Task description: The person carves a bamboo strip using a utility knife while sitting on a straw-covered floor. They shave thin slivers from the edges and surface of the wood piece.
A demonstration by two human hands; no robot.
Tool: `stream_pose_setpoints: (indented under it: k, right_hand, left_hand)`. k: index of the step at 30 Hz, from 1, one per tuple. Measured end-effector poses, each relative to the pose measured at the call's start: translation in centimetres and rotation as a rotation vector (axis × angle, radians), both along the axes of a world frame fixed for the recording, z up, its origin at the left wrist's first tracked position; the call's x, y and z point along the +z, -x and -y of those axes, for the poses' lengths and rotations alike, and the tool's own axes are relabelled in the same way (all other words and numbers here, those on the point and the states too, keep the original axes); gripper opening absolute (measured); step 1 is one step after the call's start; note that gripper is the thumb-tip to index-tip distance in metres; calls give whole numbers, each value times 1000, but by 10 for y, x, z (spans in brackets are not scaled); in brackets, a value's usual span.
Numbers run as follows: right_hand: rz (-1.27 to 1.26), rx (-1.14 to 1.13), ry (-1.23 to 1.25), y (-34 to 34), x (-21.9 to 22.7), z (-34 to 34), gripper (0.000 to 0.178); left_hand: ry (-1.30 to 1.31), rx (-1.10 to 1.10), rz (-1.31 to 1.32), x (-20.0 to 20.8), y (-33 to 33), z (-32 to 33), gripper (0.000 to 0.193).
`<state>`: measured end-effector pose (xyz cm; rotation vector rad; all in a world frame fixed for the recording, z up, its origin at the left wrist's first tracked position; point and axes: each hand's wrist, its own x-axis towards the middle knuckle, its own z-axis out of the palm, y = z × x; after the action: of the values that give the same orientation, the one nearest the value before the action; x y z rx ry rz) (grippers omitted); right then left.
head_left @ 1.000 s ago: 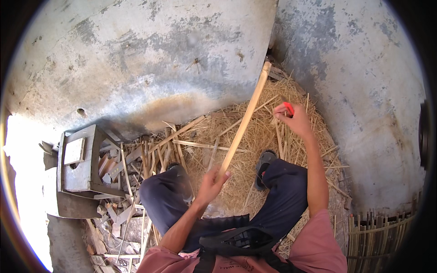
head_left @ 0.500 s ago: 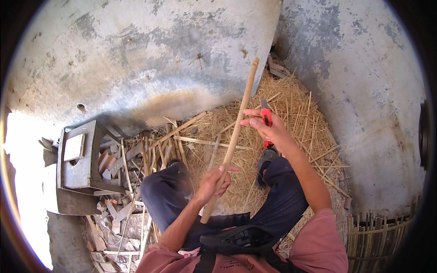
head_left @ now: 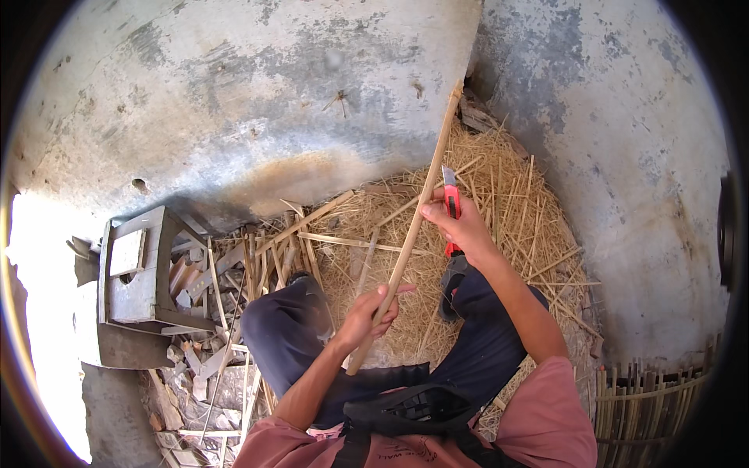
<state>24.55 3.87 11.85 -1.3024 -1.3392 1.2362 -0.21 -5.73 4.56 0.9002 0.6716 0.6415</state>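
Note:
A long, pale bamboo stick (head_left: 412,238) slants up and away to the right in front of me. My left hand (head_left: 368,318) is closed round its lower part, with the forefinger pointing off to the right. Higher up, the thumb and fingers of my right hand (head_left: 460,222) close on the same stick. That hand also keeps a red utility knife (head_left: 452,201) in its palm. The knife's blade is out and points upward, just right of the stick.
Straw and bamboo shavings (head_left: 499,210) cover the floor between my legs and the walls. A grey wooden box (head_left: 140,265) stands at the left above broken rubble (head_left: 207,374). A woven bamboo basket (head_left: 651,409) sits at the lower right. A peeling wall (head_left: 273,86) rises ahead.
The fingers of my right hand, earlier loosely stretched at the stick, have closed on it. The stick's far end has shifted up and to the right.

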Motion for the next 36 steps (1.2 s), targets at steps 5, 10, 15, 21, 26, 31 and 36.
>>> stream_pose_setpoints:
  k: [5, 10, 15, 21, 26, 31, 36]
  right_hand:
    - [187, -15, -191, 4, -3, 2, 42]
    - [337, 173, -293, 11, -5, 16, 35]
    - [516, 430, -423, 21, -14, 24, 33]
    - [556, 494, -548, 32, -36, 29, 39]
    - [607, 504, -536, 39, -36, 33, 37]
    - [625, 527, -579, 41, -46, 33, 37]
    - [615, 562, -595, 45, -48, 35, 36]
  left_hand:
    - [-138, 144, -33, -10, -3, -2, 62]
    - [-194, 288, -87, -16, -1, -3, 60]
    - [-156, 344, -43, -15, 0, -2, 57]
    - [-467, 386, -339, -26, 0, -5, 60]
    - [-495, 512, -340, -24, -7, -3, 58]
    - [-589, 513, -401, -19, -5, -3, 44]
    - [-630, 625, -344, -31, -11, -2, 37]
